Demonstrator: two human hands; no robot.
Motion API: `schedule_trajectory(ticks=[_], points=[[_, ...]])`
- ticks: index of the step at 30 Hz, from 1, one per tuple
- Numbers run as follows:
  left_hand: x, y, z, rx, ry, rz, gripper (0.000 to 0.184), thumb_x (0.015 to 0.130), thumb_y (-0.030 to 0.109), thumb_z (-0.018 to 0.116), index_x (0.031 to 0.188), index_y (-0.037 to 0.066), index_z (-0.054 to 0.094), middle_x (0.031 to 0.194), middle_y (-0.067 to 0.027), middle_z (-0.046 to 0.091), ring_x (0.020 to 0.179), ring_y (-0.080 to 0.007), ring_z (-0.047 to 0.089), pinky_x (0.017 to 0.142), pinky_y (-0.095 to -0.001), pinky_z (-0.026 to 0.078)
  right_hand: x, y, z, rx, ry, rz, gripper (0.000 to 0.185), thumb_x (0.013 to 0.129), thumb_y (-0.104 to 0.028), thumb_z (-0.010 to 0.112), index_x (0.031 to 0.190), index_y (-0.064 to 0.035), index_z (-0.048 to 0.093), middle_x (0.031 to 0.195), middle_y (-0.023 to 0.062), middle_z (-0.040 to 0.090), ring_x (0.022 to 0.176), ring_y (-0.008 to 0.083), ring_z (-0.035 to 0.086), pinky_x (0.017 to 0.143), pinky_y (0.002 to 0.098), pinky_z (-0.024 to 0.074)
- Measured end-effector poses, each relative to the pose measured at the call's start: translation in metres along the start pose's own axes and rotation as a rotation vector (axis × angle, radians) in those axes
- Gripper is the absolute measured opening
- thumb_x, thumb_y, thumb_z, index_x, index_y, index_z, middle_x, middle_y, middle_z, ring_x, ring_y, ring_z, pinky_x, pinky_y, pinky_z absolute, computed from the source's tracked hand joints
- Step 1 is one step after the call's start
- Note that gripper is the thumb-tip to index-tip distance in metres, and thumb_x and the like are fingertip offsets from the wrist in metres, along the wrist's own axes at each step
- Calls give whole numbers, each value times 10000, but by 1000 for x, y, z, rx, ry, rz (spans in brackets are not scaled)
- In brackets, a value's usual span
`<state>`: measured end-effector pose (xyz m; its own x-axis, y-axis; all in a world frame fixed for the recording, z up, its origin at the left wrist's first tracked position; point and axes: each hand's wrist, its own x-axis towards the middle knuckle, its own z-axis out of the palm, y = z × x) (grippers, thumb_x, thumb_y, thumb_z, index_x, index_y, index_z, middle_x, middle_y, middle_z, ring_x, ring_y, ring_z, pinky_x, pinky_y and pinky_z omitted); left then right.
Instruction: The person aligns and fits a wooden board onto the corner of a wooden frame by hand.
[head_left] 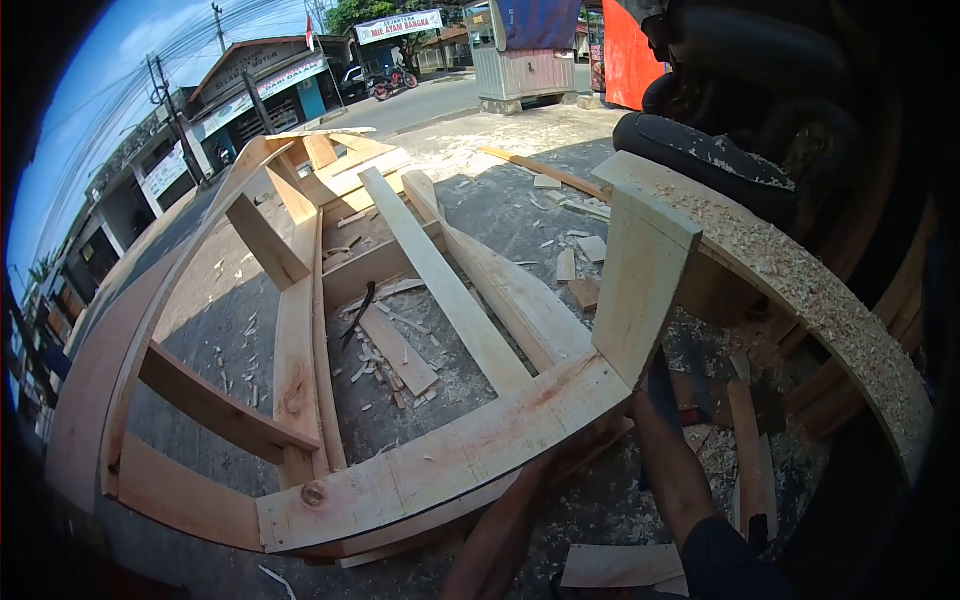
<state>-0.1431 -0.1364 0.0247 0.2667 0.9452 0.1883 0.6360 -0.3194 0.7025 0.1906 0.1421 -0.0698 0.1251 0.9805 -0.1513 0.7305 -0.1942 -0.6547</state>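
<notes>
A large curved wooden frame (450,445) of pale boards fills the middle of the view, with the near board crossing in front of me. My left forearm (505,525) reaches up beneath this near board, which hides the hand. Beside the upright board (642,280) at its right end, my right forearm (675,470) rises, and its hand is also hidden behind the wood. The fingers of both hands are out of sight. Inside the frame, a long loose-looking plank (445,285) lies lengthwise across a crosspiece (385,265).
Sawdust coats a curved board (790,260) at the right. Offcuts (395,350) and a dark curved tool (358,315) lie on the ground within the frame. A black padded seat (690,150) is at upper right. Beyond are a road, a stall (523,75) and shops.
</notes>
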Motion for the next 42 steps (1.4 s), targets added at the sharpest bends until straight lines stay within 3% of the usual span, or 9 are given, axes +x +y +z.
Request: schedule_trajectory(ticks=[6, 20, 24, 28, 30, 31, 36, 40, 42], points=[[-80, -27, -35, 259, 159, -162, 680, 868, 478, 721, 1372, 63, 531, 1357, -184, 572, 1295, -308, 520, 1110, -398, 397, -6, -3, -4, -7, -28, -2, 604, 919, -341, 680, 1399, -20, 503, 1166, 131, 661, 1057, 244, 642, 915, 389, 519], [-86, -58, -58, 186, -40, -336, 663, 875, 469, 716, 1368, 65, 534, 1356, -182, 572, 1297, -308, 518, 1110, -402, 397, -22, -18, -3, 88, -117, -35, 631, 913, -339, 692, 1424, -33, 483, 1208, 137, 655, 1114, 239, 626, 949, 387, 507], [-84, -59, -63, 182, -54, -350, 658, 877, 467, 714, 1367, 66, 535, 1356, -182, 571, 1297, -309, 518, 1110, -403, 397, -55, -26, -4, 266, -211, -97, 640, 911, -339, 695, 1431, -36, 478, 1220, 139, 654, 1131, 238, 621, 958, 386, 503], [-88, -58, -69, 178, -70, -364, 653, 879, 465, 713, 1365, 67, 536, 1356, -181, 571, 1298, -309, 518, 1110, -404, 397, -136, -69, 2, 728, -533, -79, 686, 907, -309, 702, 1486, -70, 423, 1322, 134, 616, 1224, 216, 572, 1008, 362, 471], [-89, -57, -71, 177, -73, -368, 650, 880, 464, 712, 1365, 67, 536, 1355, -181, 571, 1298, -309, 517, 1110, -405, 397, -147, -60, 51, 726, -460, -300, 690, 922, -302, 684, 1499, -64, 391, 1340, 139, 597, 1220, 205, 566, 1050, 357, 435], [-93, -57, -73, 177, -77, -370, 649, 881, 463, 711, 1364, 67, 536, 1355, -181, 571, 1298, -309, 517, 1110, -405, 397, -159, -61, 67, 833, -596, -364, 726, 944, -231, 663, 1541, -45, 295, 1442, 135, 498, 1337, 217, 461, 1123, 358, 358], [-105, -55, -79, 178, -98, -366, 643, 883, 460, 709, 1363, 68, 538, 1355, -180, 571, 1299, -309, 517, 1110, -406, 397, -248, -96, 112, 610, -529, -454, 906, 907, -396, 698, 1547, 22, 211, 1505, 220, 418, 1394, 313, 412, 1165, 389, 309], [-119, -54, -86, 170, -110, -362, 638, 885, 458, 708, 1362, 69, 538, 1355, -179, 571, 1299, -310, 516, 1110, -408, 397, -276, -110, 152, 547, -544, -456, 929, 902, -427, 688, 1545, 31, 199, 1534, 266, 355, 1425, 397, 359, 1174, 424, 308], [-128, -55, -87, 153, -115, -367, 635, 886, 457, 707, 1361, 69, 539, 1354, -179, 571, 1299, -310, 516, 1110, -408, 397, -295, -134, 119, 126, -412, -345, 914, 876, -380, 691, 1549, 9, 211, 1519, 305, 344, 1423, 456, 336, 1170, 484, 322]])
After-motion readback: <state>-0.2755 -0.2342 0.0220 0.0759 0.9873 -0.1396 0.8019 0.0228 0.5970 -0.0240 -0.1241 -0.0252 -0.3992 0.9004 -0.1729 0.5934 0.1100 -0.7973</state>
